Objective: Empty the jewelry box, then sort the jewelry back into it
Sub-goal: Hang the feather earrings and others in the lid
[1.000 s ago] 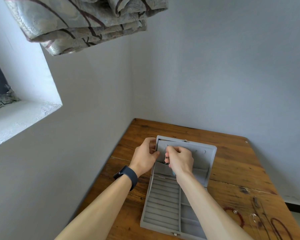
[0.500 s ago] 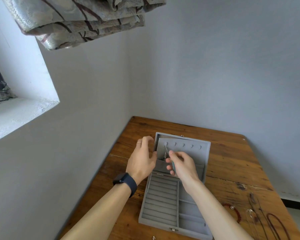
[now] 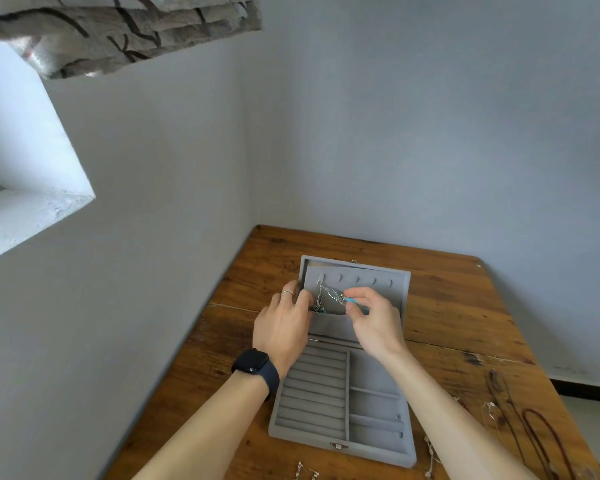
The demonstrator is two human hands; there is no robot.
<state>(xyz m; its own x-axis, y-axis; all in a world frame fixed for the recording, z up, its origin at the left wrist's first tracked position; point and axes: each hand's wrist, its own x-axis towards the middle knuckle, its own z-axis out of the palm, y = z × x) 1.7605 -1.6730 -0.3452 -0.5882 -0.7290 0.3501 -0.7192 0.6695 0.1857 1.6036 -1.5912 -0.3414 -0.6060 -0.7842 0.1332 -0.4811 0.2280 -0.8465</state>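
pinching the chain (image 3: 334,295) above the jewelry box lid (image 3: 394,301) is the right hand (image 3: 374,323); left hand (image 3: 281,327) beside, hold unclear.

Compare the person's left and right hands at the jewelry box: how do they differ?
The left hand wears a ring and, at the wrist, a black watch; the right hand is bare. The right hand pinches the silver chain by its turquoise piece; the left hand curls beside the chain's hanging end, grip unclear. Both hover at the open lid.
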